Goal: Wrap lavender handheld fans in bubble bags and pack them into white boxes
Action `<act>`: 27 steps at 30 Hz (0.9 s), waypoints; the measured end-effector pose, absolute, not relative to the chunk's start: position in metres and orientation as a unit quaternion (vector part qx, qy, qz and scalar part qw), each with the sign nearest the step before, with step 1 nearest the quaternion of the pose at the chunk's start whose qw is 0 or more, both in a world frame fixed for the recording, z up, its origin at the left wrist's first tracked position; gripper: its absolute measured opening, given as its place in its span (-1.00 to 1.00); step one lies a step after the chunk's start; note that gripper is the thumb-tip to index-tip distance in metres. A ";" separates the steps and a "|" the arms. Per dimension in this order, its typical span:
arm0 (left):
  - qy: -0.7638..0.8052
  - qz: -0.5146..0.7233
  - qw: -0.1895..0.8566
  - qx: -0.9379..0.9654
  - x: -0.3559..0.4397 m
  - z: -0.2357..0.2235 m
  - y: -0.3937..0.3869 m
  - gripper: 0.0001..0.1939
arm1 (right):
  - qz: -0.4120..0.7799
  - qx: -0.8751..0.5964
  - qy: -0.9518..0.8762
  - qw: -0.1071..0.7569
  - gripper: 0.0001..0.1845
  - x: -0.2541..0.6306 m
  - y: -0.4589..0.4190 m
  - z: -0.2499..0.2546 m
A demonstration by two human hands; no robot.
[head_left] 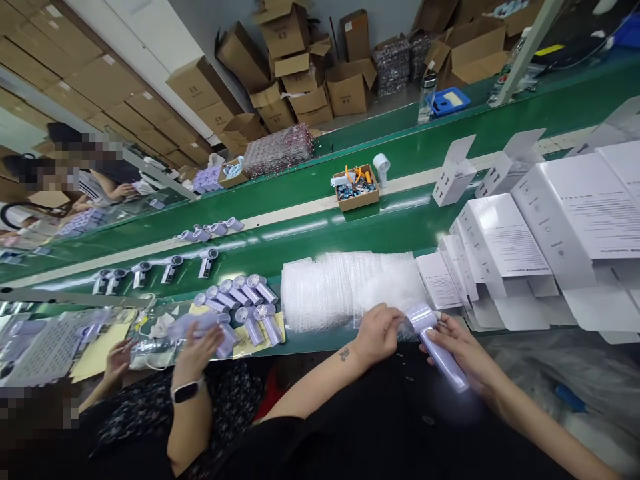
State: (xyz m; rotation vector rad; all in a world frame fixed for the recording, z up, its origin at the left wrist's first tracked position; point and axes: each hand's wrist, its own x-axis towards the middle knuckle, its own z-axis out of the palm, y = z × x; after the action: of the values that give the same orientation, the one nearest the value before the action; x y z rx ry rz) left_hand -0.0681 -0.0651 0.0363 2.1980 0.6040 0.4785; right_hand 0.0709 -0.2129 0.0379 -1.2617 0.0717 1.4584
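My right hand (460, 343) grips a lilac handheld fan (445, 360), its round head tilted up toward the left and its handle pointing down to the right. Close against the fan's head, my left hand (381, 331) has its fingers pinched together; what they hold, if anything, is hidden. Just beyond my hands lies a spread of white bubble-wrap bags (320, 293). Several lilac fans (270, 323) rest in a group left of the bags.
White cartons (510, 233) stand in rows on the right. A small cardboard box of parts (356, 193) sits across the green bench (300, 233). At my left, a co-worker's hand (195, 350) moves near more fans. Further co-workers are at far left.
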 end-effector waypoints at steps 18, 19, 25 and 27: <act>0.369 0.092 0.610 0.695 -0.049 0.018 -0.050 -0.84 | 0.579 -0.591 -0.032 0.561 -0.42 0.063 -0.196 0.036; 0.368 0.089 0.621 0.687 -0.046 0.017 -0.049 -0.85 | 0.579 -0.596 -0.034 0.556 -0.44 0.061 -0.196 0.035; 0.358 0.067 0.704 0.610 -0.040 0.006 -0.039 -0.77 | 0.542 -0.625 -0.050 0.559 -0.44 0.057 -0.196 0.036; 0.330 0.069 0.748 0.572 -0.042 0.005 -0.038 -0.72 | 0.537 -0.618 -0.053 0.573 -0.42 0.059 -0.197 0.038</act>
State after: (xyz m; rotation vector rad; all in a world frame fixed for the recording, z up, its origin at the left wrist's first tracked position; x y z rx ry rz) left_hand -0.0425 -0.0377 0.0046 1.2517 0.7210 0.1500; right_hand 0.0591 -0.1966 0.0384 -1.4479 -0.1247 1.2584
